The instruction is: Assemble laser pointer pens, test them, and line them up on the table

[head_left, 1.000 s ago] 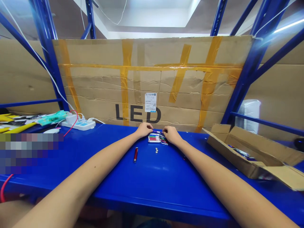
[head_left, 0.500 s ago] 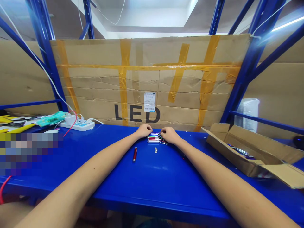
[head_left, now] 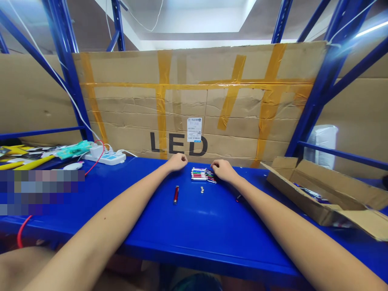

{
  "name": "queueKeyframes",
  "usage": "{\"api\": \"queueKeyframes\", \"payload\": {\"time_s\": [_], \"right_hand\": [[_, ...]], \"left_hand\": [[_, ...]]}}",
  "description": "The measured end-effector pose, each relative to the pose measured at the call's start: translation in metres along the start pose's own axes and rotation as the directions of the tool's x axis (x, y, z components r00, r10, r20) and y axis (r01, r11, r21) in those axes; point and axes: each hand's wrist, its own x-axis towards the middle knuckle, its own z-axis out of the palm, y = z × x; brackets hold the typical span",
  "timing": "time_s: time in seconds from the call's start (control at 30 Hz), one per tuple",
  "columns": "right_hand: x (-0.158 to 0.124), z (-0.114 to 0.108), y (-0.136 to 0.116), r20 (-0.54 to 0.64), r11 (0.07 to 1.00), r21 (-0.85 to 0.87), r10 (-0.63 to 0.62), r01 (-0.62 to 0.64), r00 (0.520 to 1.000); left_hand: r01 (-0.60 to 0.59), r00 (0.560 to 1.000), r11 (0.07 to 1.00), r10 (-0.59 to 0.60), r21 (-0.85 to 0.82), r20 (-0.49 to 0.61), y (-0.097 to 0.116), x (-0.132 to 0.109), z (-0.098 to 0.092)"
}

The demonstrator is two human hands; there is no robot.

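Observation:
A tight row of slim metallic pens [head_left: 199,177] in several colours lies on the blue tabletop, with dark clip ends or loops at the right. My left hand [head_left: 177,162] rests beyond and left of the row, apart from it, fingers curled with nothing visible in them. Just right of the row is my right hand [head_left: 224,170], its fingers also curled and no object showing in them; whether it touches the pen ends I cannot tell. Nearer to me lie a red penlight [head_left: 176,195] and a few small silver button cells [head_left: 202,189].
An open cardboard box [head_left: 303,204] with more pens stands at the right. A white power strip [head_left: 106,157] and bagged items [head_left: 74,150] sit at the left. A small dark object [head_left: 239,198] lies beside my right forearm. A large taped carton [head_left: 136,109] walls off the back.
Both hands have moved apart from the row of pens, the left hand leftward and the right slightly rightward. The view has shifted a little.

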Motion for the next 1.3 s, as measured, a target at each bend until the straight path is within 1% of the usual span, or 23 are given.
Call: {"api": "queueKeyframes", "payload": {"time_s": [0.07,0.1,0.17,0.2,0.23,0.3,0.4,0.5,0.53,0.63,0.7,0.77,0.8,0.83,0.9,1.0,1.03,1.07,1.1,1.2,1.23,1.27,1.3], "right_hand": [[-0.006,-0.007,-0.005,-0.025,0.999,-0.009,-0.034,0.034,0.999],[-0.009,-0.010,-0.009,-0.029,0.998,-0.007,-0.061,0.061,0.998],[-0.019,-0.017,-0.023,-0.020,0.994,0.019,-0.111,0.111,0.994],[-0.024,-0.020,-0.032,-0.011,0.989,0.038,-0.140,0.141,0.990],[-0.031,-0.022,-0.042,0.000,0.983,0.054,-0.176,0.176,0.984],[-0.046,-0.022,-0.065,0.048,0.970,0.058,-0.238,0.235,0.970],[-0.070,-0.013,-0.100,0.107,0.931,0.079,-0.362,0.356,0.926],[-0.088,0.002,-0.125,0.159,0.838,0.085,-0.545,0.539,0.823],[-0.092,0.007,-0.129,0.181,0.830,0.060,-0.556,0.555,0.812],[-0.095,0.014,-0.135,0.278,0.838,-0.023,-0.519,0.546,0.808],[-0.095,0.008,-0.133,0.339,0.826,-0.037,-0.519,0.563,0.785],[-0.095,-0.007,-0.126,0.417,0.806,0.010,-0.541,0.592,0.730],[-0.095,-0.017,-0.121,0.463,0.812,0.053,-0.536,0.581,0.706],[-0.095,-0.027,-0.115,0.500,0.835,0.093,-0.511,0.543,0.699],[-0.095,-0.048,-0.099,0.518,0.901,0.165,-0.426,0.402,0.742],[-0.089,-0.068,-0.071,0.407,0.922,0.246,-0.378,0.299,0.832],[-0.086,-0.070,-0.063,0.378,0.929,0.258,-0.350,0.265,0.857],[-0.083,-0.072,-0.056,0.351,0.937,0.264,-0.314,0.229,0.882],[-0.080,-0.071,-0.049,0.317,0.943,0.255,-0.290,0.213,0.903],[-0.073,-0.065,-0.039,0.239,0.947,0.238,-0.275,0.218,0.931],[-0.071,-0.062,-0.038,0.220,0.948,0.234,-0.270,0.218,0.937],[-0.071,-0.059,-0.038,0.200,0.950,0.227,-0.262,0.216,0.944],[-0.071,-0.057,-0.038,0.183,0.952,0.220,-0.256,0.214,0.949]], "left_hand": [[0.056,0.992,0.998,-0.058,0.014,0.109,0.003,-0.009,-0.019],[0.156,0.949,0.987,-0.160,0.036,0.272,0.006,-0.015,-0.027],[0.285,0.822,0.954,-0.295,0.098,0.488,0.014,-0.027,-0.040],[0.305,0.769,0.943,-0.325,0.131,0.551,0.020,-0.034,-0.044],[0.312,0.736,0.938,-0.340,0.153,0.585,0.026,-0.040,-0.046],[0.319,0.693,0.928,-0.369,0.195,0.620,0.038,-0.050,-0.045],[0.296,0.668,0.933,-0.355,0.203,0.654,0.052,-0.059,-0.037],[0.275,0.670,0.940,-0.339,0.204,0.660,0.058,-0.061,-0.031],[0.269,0.676,0.943,-0.329,0.195,0.660,0.058,-0.061,-0.030],[0.234,0.684,0.957,-0.287,0.170,0.671,0.055,-0.060,-0.029],[0.173,0.675,0.971,-0.240,0.166,0.698,0.054,-0.059,-0.028],[0.094,0.663,0.981,-0.188,0.169,0.725,0.054,-0.059,-0.027],[0.058,0.654,0.983,-0.169,0.174,0.738,0.056,-0.059,-0.026],[0.028,0.642,0.983,-0.157,0.182,0.750,0.058,-0.059,-0.024],[-0.015,0.613,0.979,-0.151,0.202,0.775,0.065,-0.061,-0.021],[-0.064,0.574,0.977,-0.130,0.203,0.808,0.078,-0.066,-0.014],[-0.088,0.571,0.975,-0.118,0.204,0.813,0.081,-0.067,-0.012],[-0.124,0.584,0.971,-0.097,0.206,0.806,0.084,-0.069,-0.010],[-0.169,0.622,0.962,-0.065,0.215,0.781,0.086,-0.070,-0.008],[-0.324,0.782,0.906,0.095,0.272,0.617,0.086,-0.071,-0.001],[-0.364,0.808,0.885,0.146,0.289,0.570,0.084,-0.070,0.002],[-0.398,0.815,0.868,0.186,0.297,0.549,0.083,-0.070,0.004],[-0.427,0.806,0.855,0.212,0.294,0.553,0.082,-0.070,0.007]]}}
